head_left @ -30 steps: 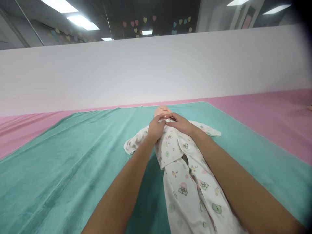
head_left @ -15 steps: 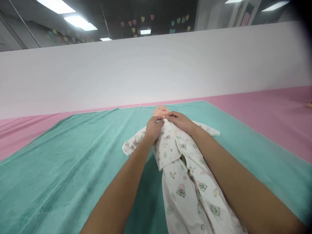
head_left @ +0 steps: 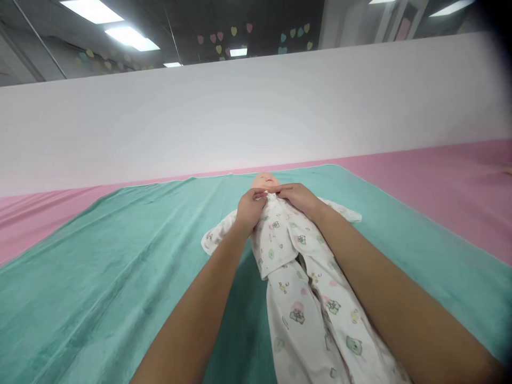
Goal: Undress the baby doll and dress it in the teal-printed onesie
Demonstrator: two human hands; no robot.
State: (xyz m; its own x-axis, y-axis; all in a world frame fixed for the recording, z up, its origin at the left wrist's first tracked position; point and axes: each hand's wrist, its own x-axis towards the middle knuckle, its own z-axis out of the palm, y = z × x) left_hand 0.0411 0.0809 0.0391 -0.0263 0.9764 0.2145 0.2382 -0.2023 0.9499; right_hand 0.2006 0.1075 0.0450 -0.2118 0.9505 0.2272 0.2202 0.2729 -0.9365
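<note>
A baby doll (head_left: 263, 180) lies on its back, its head toward the far edge of a teal blanket (head_left: 120, 266). It is dressed in a white printed top (head_left: 276, 234) and matching white trousers (head_left: 304, 314). My left hand (head_left: 251, 207) pinches the top's collar on the left side of the doll's neck. Opposite it, my right hand (head_left: 298, 197) has its fingers closed at the collar on the right, just under the chin. The doll's own hands are hidden inside the sleeves, which spread out to both sides.
Pink cloth (head_left: 448, 181) shows around the blanket at left, right and back. Behind stands a white low wall (head_left: 240, 117), with dark glass and heart stickers (head_left: 220, 36) above it. A blurred bit of a person's hand (head_left: 507, 170) shows at the far right edge.
Both hands stay at the collar with only small finger shifts; their fingertips have moved slightly apart, showing more of the neckline. The doll lies as before.
</note>
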